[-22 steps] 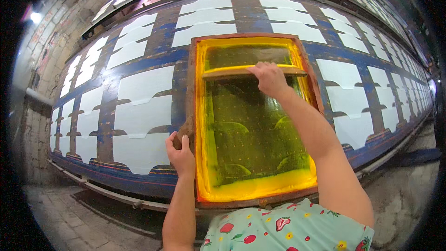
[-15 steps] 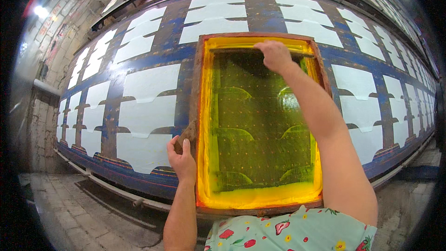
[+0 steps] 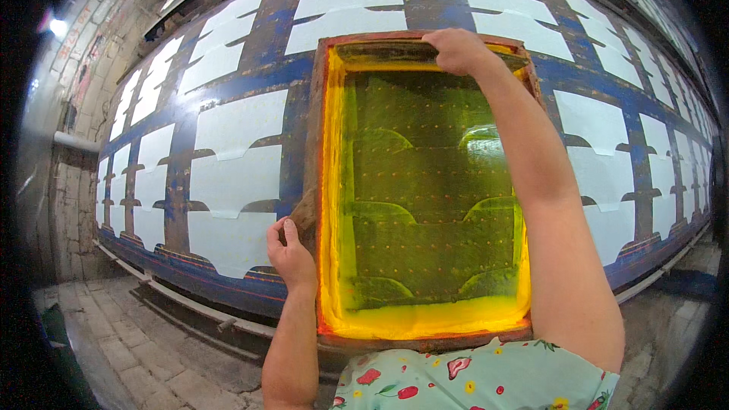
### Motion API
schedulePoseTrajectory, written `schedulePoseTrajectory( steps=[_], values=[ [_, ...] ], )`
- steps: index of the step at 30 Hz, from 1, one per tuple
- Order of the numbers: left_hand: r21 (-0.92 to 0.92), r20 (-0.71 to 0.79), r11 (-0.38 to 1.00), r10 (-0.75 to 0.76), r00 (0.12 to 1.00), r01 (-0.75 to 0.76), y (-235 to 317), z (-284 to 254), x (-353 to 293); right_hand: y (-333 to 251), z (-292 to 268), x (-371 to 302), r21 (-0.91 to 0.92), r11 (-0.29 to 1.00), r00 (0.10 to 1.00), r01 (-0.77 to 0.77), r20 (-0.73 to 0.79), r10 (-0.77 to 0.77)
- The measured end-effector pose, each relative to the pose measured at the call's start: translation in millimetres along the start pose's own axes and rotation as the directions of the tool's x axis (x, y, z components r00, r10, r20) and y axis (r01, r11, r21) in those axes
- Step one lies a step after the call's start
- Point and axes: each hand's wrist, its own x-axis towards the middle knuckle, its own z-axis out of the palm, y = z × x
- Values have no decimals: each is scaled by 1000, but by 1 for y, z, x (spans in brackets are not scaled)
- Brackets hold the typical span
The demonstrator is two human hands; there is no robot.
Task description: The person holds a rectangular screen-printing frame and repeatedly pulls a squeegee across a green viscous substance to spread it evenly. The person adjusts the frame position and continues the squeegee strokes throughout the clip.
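clearly, we have both hands at the screen [image 3: 315,129], which lies flat on the long table [image 3: 292,80], its near edge just beside our shirt [image 3: 410,376]. our right hand [image 3: 459,53] is at the far end of the screen, closed on the squeegee [image 3: 383,54], thumb toward the left; we cannot tell how the hidden fingertips sit. the squeegee runs left to right just inside the far rim. our left hand [image 3: 291,254] is at the left side of the screen, nearer to us, with a narrow grip on the wooden handle [image 3: 305,209], thumb in sight and some fingers hidden.

yellow ink [image 3: 425,322] coats the inner edges of the screen, thickest in a band along the near side. the mesh [image 3: 425,243] looks dark green, with brighter curved outlines at left and right.

white panels [image 3: 239,182] lie in rows on the table, to the left, right and far side of the screen. at the far left we see a block wall [image 3: 72,224] with a pipe [image 3: 76,142] and a bright lamp [image 3: 58,28]; the paved floor [image 3: 144,361] shows near left.
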Motion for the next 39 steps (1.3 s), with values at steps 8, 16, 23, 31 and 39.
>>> schedulePoseTrajectory(
  steps=[8,16,23,31,39],
  values=[
    [-80,29,997,4,1000,-2,-11,-1,7,-67,-8,-102,46,999,992,16,127,-22],
    [-233,71,971,67,995,-48,-18,-4,7,-165,-14,-253,111,994,986,5,165,-23],
    [-153,102,985,98,990,-82,-17,-5,10,-241,-4,-367,142,990,993,-17,121,0],
    [2,111,986,164,980,-165,-12,-14,2,-301,-3,-453,118,992,999,41,30,-44],
    [41,75,978,199,977,-202,-20,-9,6,-308,17,-494,255,961,987,106,-140,-72]
  ],
)
